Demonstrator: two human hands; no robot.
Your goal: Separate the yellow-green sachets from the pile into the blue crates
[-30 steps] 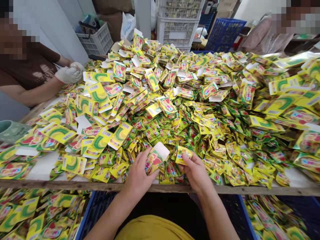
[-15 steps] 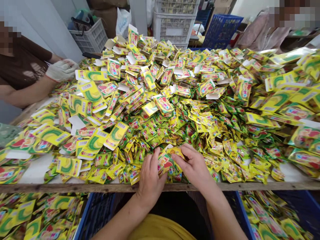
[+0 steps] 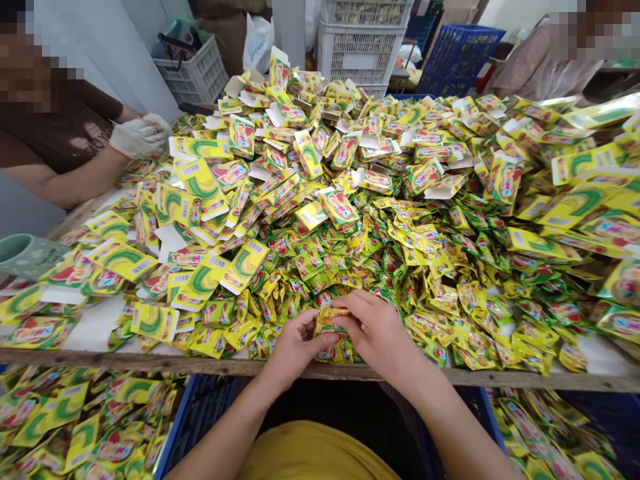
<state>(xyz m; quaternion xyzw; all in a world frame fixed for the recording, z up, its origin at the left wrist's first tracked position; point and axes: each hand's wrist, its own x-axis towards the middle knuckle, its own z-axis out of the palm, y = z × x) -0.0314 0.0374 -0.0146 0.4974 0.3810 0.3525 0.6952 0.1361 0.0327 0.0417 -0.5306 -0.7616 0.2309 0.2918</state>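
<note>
Just above the table's front edge, my left hand (image 3: 295, 343) is closed round a small yellow-and-green printed box (image 3: 326, 328), thumb along its near side. My right hand (image 3: 377, 333) is closed at the upper end of this box, fingers and thumb on a small yellow packet (image 3: 336, 311) against it. The fingers partly hide where packet and box meet. Around and behind both hands lie heaped loose small packets (image 3: 310, 260), yellow and green. Farther back are piled printed boxes (image 3: 345, 150), many with white flaps standing up.
Below the wooden table edge (image 3: 225, 364), blue crates hold filled boxes (image 3: 115, 427) at left and more boxes (image 3: 545, 433) at right. A green mug (image 3: 35, 257) stands at left. A co-worker's gloved hands (image 3: 143, 137) are beyond it. White crates (image 3: 357, 57) are stacked behind.
My view has shifted slightly left, bringing the mug into fuller sight. My hands have drawn closer together; the box has turned, its printed front now showing less.
</note>
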